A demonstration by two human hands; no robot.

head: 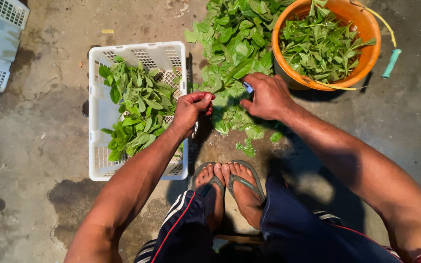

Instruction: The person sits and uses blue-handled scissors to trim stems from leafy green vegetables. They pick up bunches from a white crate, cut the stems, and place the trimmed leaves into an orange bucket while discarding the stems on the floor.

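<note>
Fingers (204, 99) of the left hand (190, 111) pinch shut on a leafy green sprig (227, 78), held above the loose leaf pile (235, 44) on the concrete floor (25, 146). Right hand (268, 96) is curled closed around a small blade-like tool (248, 87) touching the sprig. White crate (101, 112) of leaves lies left; orange bucket (371, 44) right.
</note>
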